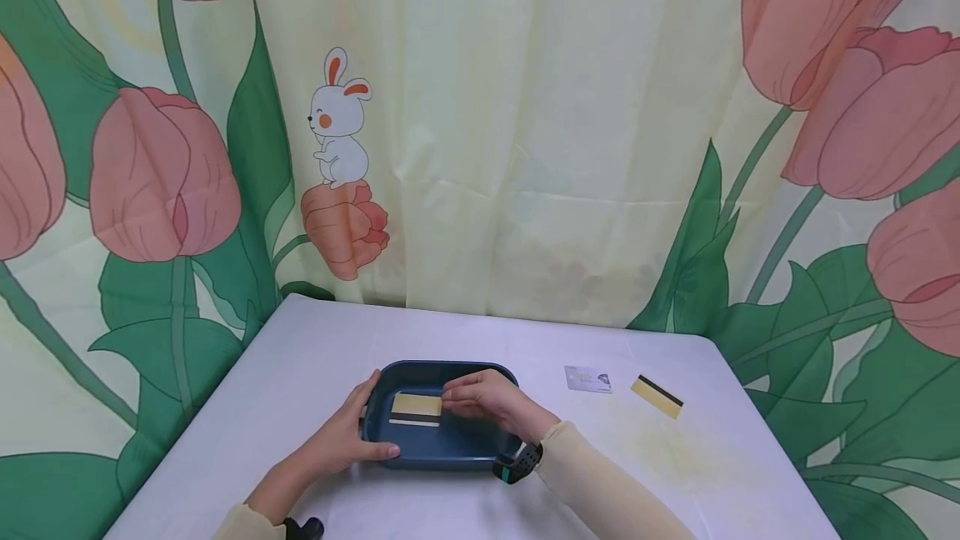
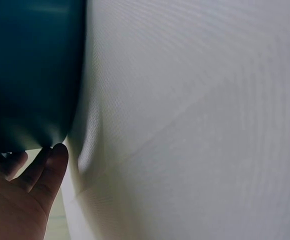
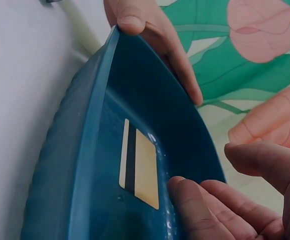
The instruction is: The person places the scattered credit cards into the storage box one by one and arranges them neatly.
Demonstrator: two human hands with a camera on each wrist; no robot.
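Observation:
A dark blue tray [image 1: 465,445] stands on the white-covered table, and a gold card [image 1: 417,403] with a black stripe lies on its floor. My left hand [image 1: 347,433] grips the tray's left end, thumb at the front rim and fingers along the outer wall. In the left wrist view, fingertips of the left hand [image 2: 32,187] touch the tray wall [image 2: 35,75]. Over the tray's right half is my right hand [image 1: 491,398], its fingers extended beside the card's right edge. The right wrist view shows the right hand [image 3: 235,205] holding nothing, close to the card [image 3: 144,170].
To the right of the tray, a silver card [image 1: 588,379] and another gold card [image 1: 658,397] with a black stripe lie on the table [image 1: 645,473]. A curtain [image 1: 525,148] printed with tulips and a rabbit hangs behind the table's far edge.

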